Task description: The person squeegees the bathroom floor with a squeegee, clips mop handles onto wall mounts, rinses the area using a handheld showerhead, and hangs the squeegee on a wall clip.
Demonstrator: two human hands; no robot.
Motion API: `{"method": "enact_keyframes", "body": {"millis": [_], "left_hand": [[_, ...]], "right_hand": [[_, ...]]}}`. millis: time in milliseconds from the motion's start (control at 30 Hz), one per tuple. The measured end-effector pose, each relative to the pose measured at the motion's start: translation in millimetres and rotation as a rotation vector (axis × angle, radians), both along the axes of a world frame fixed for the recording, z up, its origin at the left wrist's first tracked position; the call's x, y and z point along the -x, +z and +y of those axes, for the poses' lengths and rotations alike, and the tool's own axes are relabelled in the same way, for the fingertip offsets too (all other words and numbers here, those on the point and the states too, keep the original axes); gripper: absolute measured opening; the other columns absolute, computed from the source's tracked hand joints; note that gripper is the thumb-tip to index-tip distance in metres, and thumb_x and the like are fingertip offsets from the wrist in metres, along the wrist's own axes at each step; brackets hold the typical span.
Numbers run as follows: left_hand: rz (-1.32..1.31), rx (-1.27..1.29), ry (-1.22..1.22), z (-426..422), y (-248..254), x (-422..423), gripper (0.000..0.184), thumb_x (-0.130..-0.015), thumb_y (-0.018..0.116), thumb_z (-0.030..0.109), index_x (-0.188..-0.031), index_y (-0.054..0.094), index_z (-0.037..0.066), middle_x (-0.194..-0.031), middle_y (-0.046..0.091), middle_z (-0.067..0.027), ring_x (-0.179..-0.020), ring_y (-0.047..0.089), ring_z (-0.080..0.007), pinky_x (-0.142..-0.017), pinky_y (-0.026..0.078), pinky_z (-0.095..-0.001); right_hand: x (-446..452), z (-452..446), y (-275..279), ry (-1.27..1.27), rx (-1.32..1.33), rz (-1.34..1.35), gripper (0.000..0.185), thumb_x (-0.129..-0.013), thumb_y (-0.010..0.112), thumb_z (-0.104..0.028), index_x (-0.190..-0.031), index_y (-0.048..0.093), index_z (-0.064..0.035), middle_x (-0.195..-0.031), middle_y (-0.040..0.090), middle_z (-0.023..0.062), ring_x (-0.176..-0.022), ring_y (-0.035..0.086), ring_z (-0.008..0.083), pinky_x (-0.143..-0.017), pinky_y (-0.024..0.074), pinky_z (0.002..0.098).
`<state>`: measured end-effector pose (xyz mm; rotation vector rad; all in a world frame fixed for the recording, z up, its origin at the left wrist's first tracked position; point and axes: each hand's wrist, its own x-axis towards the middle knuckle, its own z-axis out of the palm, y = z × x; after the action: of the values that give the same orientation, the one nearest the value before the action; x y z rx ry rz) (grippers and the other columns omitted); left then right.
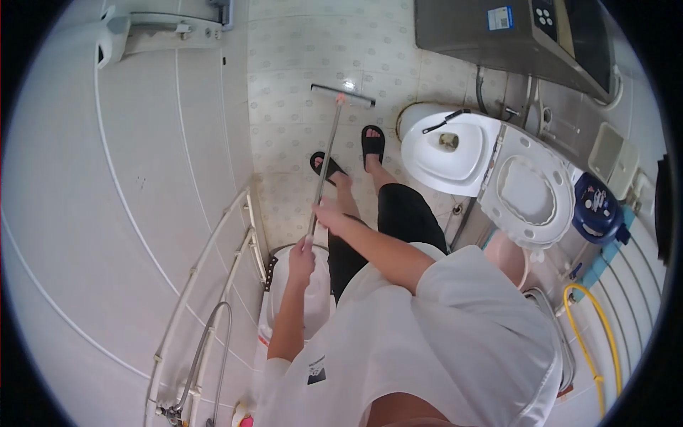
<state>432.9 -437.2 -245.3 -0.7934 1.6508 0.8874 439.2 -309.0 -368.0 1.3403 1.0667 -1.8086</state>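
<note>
A floor squeegee (328, 153) slants across the view, its long metal pole running from my hands to a dark, wide blade on the tiled floor (284, 99). My left hand (302, 260) is closed around the pole near its top end. Farther down the pole, my right hand (329, 215) is wrapped around it too. The blade lies just beyond my feet, which are in black slippers (373, 141). To the right of the pole stands a white toilet (420, 158) with its lid and seat raised.
A black-handled brush-like tool (445, 121) lies across the toilet rim. White rails (206, 249) line the left wall. Behind my left arm is a white basin (281, 295). A grey cabinet-like unit (469, 32) stands at upper right; a yellow hose (605, 313) hangs at lower right.
</note>
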Motion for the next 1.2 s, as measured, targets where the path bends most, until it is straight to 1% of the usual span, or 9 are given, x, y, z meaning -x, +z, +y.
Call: {"method": "enact_keyframes", "body": {"millis": [33,100,167,400,533,733,800,1000,1200], "left_hand": [[0.013,-0.075,0.121,8,-14,1,0.037,-0.101,0.049,0.029,-0.132,0.053,0.008,-0.058,0.035,0.007,-0.044,0.031,-0.0044,-0.037,0.023,-0.0226],[0.005,-0.16,0.27,48,-37,26,0.031,-0.1,0.049,0.029,-0.123,0.054,0.008,-0.059,0.036,0.0067,-0.044,0.032,-0.0053,-0.038,0.025,-0.0229],[0.009,-0.318,0.367,87,-68,62,0.019,-0.1,0.05,0.031,-0.098,0.051,0.012,-0.064,0.04,0.0043,-0.048,0.035,-0.005,-0.041,0.029,-0.0227],[0.029,-0.397,0.297,159,-119,128,0.026,-0.101,0.048,0.033,-0.101,0.052,0.008,-0.064,0.043,0.0026,-0.046,0.035,-0.0073,-0.039,0.027,-0.0239],[0.127,-0.282,0.171,98,-117,58,0.027,-0.101,0.048,0.03,-0.109,0.058,0.007,-0.06,0.044,0.0019,-0.041,0.039,-0.0083,-0.035,0.027,-0.0257],[-0.16,-0.106,0.232,-51,-48,-47,0.03,-0.101,0.049,0.037,-0.101,0.059,0.009,-0.057,0.039,0.0037,-0.041,0.035,-0.0068,-0.035,0.026,-0.0247],[-0.171,-0.048,0.205,-85,-26,-61,0.027,-0.101,0.05,0.035,-0.101,0.059,0.01,-0.058,0.039,0.0042,-0.041,0.035,-0.0064,-0.035,0.027,-0.0245],[-0.1,-0.151,0.345,-83,-8,-16,0.023,-0.101,0.05,0.032,-0.101,0.059,0.01,-0.058,0.039,0.0054,-0.041,0.034,-0.0048,-0.035,0.026,-0.0227],[0.071,-0.281,0.365,32,-46,126,0.019,-0.099,0.049,0.03,-0.094,0.053,0.013,-0.06,0.038,0.0063,-0.044,0.033,-0.005,-0.037,0.026,-0.0225]], "right_hand": [[-7,9,-26,0.281,-0.612,0.278,0.031,-0.092,0.057,-0.025,-0.115,0.055,-0.0064,-0.074,0.062,0.0148,-0.056,0.056,0.027,-0.052,0.0478,0.0409],[15,29,-62,0.437,-0.96,0.37,0.037,-0.092,0.056,-0.029,-0.121,0.055,-0.0071,-0.085,0.066,0.0215,-0.075,0.064,0.037,-0.071,0.051,0.0485],[68,68,-50,0.325,-0.674,0.206,0.041,-0.092,0.054,-0.03,-0.126,0.055,-0.0072,-0.098,0.067,0.027,-0.092,0.065,0.0432,-0.081,0.0499,0.0526],[137,143,-49,0.686,-0.832,0.359,0.043,-0.096,0.046,-0.024,-0.135,0.048,-0.0066,-0.1,0.066,0.0269,-0.092,0.064,0.0444,-0.081,0.0508,0.0537],[78,83,-55,0.827,-0.767,0.257,0.036,-0.095,0.048,-0.023,-0.126,0.051,-0.0036,-0.095,0.067,0.0244,-0.09,0.064,0.0439,-0.077,0.0516,0.0524],[-38,-54,-21,0.788,-0.472,0.228,0.035,-0.088,0.057,-0.02,-0.119,0.058,-0.0035,-0.098,0.067,0.0241,-0.09,0.065,0.0428,-0.08,0.0515,0.0507],[-53,-86,-1,0.785,-0.418,0.257,0.046,-0.087,0.059,-0.022,-0.13,0.056,-0.0046,-0.101,0.068,0.0199,-0.095,0.065,0.04,-0.085,0.0523,0.0469],[-9,-95,23,0.618,-0.539,0.222,0.044,-0.085,0.06,-0.026,-0.126,0.06,-0.0115,-0.095,0.07,0.0192,-0.09,0.067,0.0384,-0.082,0.053,0.0475],[132,-3,-3,0.343,-0.774,0.375,0.039,-0.092,0.056,-0.027,-0.127,0.06,-0.0099,-0.098,0.068,0.0208,-0.09,0.066,0.0391,-0.077,0.0524,0.047]]}}
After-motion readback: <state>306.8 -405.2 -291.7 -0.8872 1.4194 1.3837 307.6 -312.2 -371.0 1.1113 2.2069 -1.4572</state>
